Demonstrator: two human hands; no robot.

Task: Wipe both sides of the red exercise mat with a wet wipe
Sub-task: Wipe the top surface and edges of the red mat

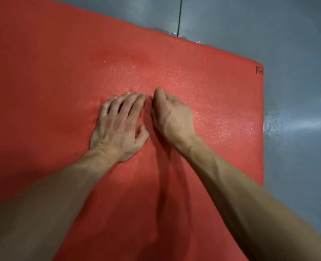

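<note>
Nearest the camera, two bare forearms reach forward over the red exercise mat, which lies flat on the floor and fills most of the view. The lower part of the mat is in shadow between the arms.

The left hand rests palm down on the mat, fingers straight and slightly spread, thumb tucked toward the palm. Just beside it, nearly touching at the fingertips, the right hand sits on its edge with fingers curled under. What those fingers grip cannot be told; no wet wipe shows clearly, only a pale sliver at the fingertips.

Beyond the hands, the mat's textured surface glistens in a broad patch running toward its right edge. A small dark mark sits at the far right corner.

Farther out, the floor is grey, smooth and reflective, with a dark seam running away from the mat's far edge. A speckled patch of sheen lies on the floor just beside the mat's right edge.
</note>
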